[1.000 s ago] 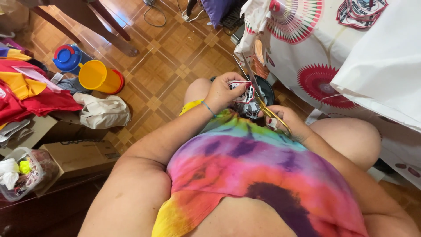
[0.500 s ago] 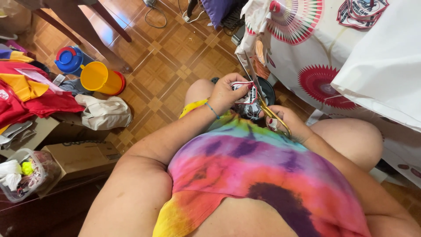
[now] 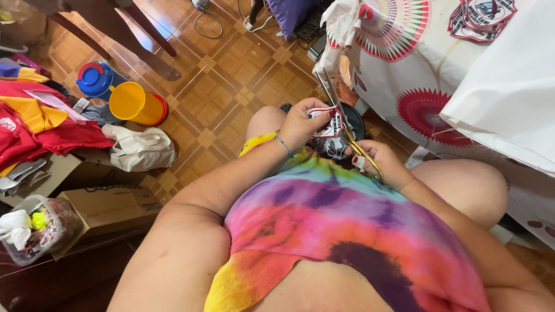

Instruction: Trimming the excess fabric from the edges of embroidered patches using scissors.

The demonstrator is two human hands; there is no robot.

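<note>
Scissors (image 3: 354, 147) with gold-coloured handles sit in the person's right hand (image 3: 378, 164), fingers curled tight through and around the handles, the long blades angling up and away past the knees. The left hand (image 3: 300, 122) pinches a small embroidered patch (image 3: 326, 122) — white with red and dark edging — held up just over the lap, and the blades meet the patch at its right edge. Both hands are close together above a dark round bowl (image 3: 352, 118) that peeks out behind them; whether loose threads lie in it I cannot tell for sure. A thin blue bracelet (image 3: 284, 145) rings the left wrist.

Around the seated person, a wooden parquet floor (image 3: 231, 86) carries a yellow cup (image 3: 134, 104) beside a blue lid (image 3: 93, 78), with a white cloth bag (image 3: 140, 148) just below them. Red and yellow garments (image 3: 40, 124) pile up at the far left near a cardboard box (image 3: 110, 205) and a clear tub (image 3: 32, 228) of scraps. To the right stands a table draped in a white cloth with red fan-shaped prints (image 3: 428, 110) — more patches (image 3: 483, 14) lie on its top corner.
</note>
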